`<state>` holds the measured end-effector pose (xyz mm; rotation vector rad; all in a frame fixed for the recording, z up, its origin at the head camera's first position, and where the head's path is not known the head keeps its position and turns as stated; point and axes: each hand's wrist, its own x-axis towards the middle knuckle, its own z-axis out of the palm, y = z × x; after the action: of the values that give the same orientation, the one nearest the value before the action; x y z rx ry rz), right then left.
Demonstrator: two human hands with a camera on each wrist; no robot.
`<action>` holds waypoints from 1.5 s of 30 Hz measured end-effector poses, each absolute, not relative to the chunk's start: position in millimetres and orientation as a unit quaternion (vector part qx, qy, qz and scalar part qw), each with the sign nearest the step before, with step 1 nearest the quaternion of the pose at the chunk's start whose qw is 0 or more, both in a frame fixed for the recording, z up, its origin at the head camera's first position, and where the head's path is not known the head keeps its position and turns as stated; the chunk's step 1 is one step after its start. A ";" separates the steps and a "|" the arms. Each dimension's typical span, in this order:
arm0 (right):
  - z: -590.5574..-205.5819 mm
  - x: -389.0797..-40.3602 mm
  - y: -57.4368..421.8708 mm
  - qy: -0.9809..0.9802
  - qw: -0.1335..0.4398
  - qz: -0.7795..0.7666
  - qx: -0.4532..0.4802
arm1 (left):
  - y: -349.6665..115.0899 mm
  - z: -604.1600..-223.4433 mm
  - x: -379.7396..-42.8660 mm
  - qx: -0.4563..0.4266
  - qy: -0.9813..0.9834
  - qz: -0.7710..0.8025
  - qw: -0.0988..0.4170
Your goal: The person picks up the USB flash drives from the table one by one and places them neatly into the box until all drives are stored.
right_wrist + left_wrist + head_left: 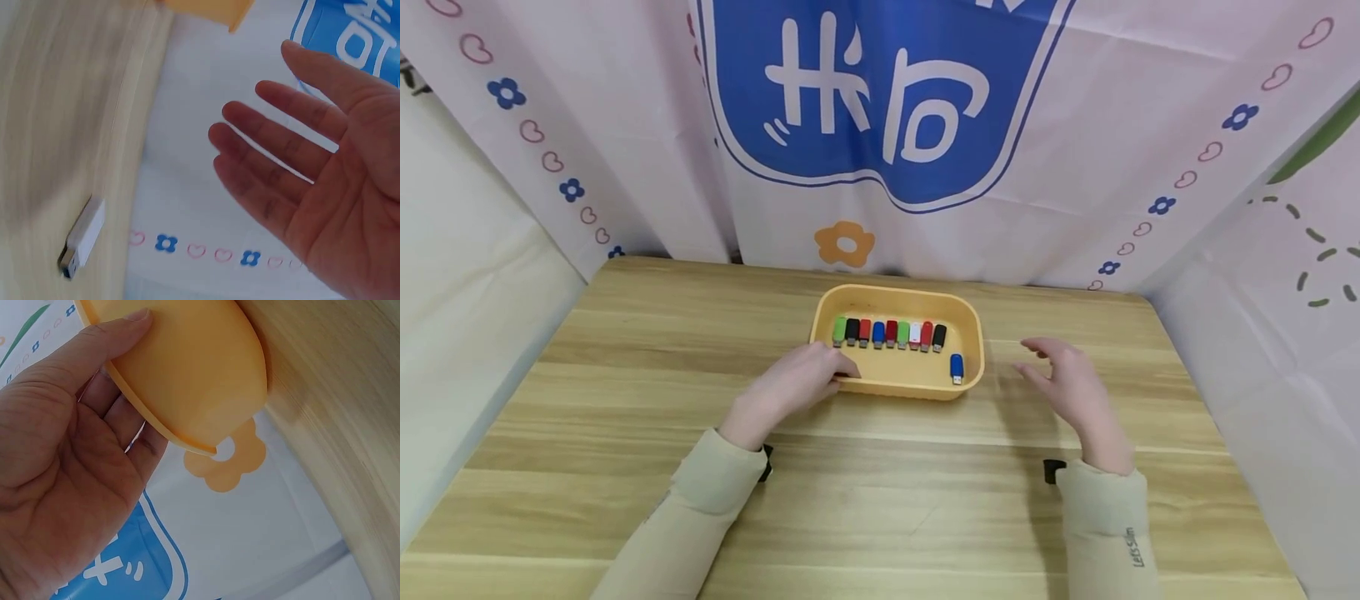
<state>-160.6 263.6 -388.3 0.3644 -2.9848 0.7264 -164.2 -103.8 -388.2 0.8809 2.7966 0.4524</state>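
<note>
A yellow plastic tray [898, 388] stands on the table. Inside it several USB sticks [878, 335] in green, black, red, blue and white lie side by side in a row. Apart from them, a blue USB stick [957, 367] lies near the tray's right front corner. My left hand [797, 375] grips the tray's front left rim; in the left wrist view the thumb presses the outer wall [194, 369]. To the right of the tray, my right hand [1075, 392] hovers with its fingers loosely spread and holds nothing. A white USB stick [86, 231] lies on the table in the right wrist view; the head view does not show it.
The wood-grain table [895, 500] extends on both sides of the tray and in front of it. A printed white curtain [647, 125] hangs behind the table's far edge, and white cloth [1270, 333] borders the right side. Dark straps [1054, 471] show at my wrists.
</note>
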 end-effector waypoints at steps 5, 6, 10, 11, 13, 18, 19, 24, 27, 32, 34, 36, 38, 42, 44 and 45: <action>-390.0 -161.7 284.0 -0.970 -0.002 0.226 0.088 | -104.0 -387.6 -164.9 0.294 0.940 0.146 0.088; -390.6 -162.0 286.8 -0.972 -0.013 0.221 0.081 | -103.9 -387.6 -165.1 0.295 0.941 0.145 0.086; -393.1 -163.1 294.5 -0.975 -0.072 0.206 0.046 | -103.8 -387.7 -165.7 0.296 0.941 0.141 0.083; -394.1 -163.0 296.2 -0.974 -0.086 0.204 0.037 | -103.8 -387.7 -165.7 0.298 0.941 0.140 0.081; -396.3 -162.1 299.3 -0.973 -0.111 0.199 0.026 | -103.7 -387.7 -165.4 0.299 0.941 0.138 0.080; -404.5 -159.8 305.3 -0.975 -0.126 0.184 0.023 | -103.6 -387.7 -163.7 0.303 0.940 0.137 0.080; -406.3 -159.8 305.9 -0.975 -0.125 0.181 0.022 | -103.5 -387.9 -163.5 0.304 0.939 0.138 0.081; -411.8 -159.9 307.8 -0.976 -0.125 0.175 0.021 | -103.8 -388.1 -163.1 0.304 0.939 0.139 0.079; -412.3 -160.0 307.4 -0.977 -0.123 0.171 0.022 | -103.8 -387.7 -163.3 0.304 0.939 0.140 0.079; -412.8 -159.4 306.7 -0.979 -0.121 0.163 0.023 | -103.5 -386.7 -163.7 0.306 0.938 0.143 0.079; -413.7 -159.1 306.7 -0.979 -0.121 0.163 0.022 | -103.2 -386.4 -163.8 0.307 0.938 0.144 0.079; -415.0 -159.1 307.1 -0.979 -0.120 0.166 0.019 | -102.8 -386.3 -164.0 0.306 0.937 0.145 0.079; -415.6 -159.1 307.1 -0.978 -0.122 0.170 0.012 | -102.4 -386.5 -164.2 0.306 0.937 0.145 0.079; -415.1 -160.8 306.0 -0.978 -0.118 0.174 0.011 | -102.5 -387.4 -164.7 0.305 0.938 0.144 0.079; -415.6 -162.8 305.2 -0.978 -0.112 0.175 0.026 | -102.7 -387.9 -164.9 0.302 0.939 0.143 0.080; -416.3 -164.1 304.8 -0.978 -0.108 0.174 0.036 | -102.9 -388.1 -164.8 0.301 0.940 0.143 0.080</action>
<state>-164.1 304.8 -416.3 0.1222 -3.3027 0.5891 -164.8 -102.9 -388.1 0.8992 2.8099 0.4266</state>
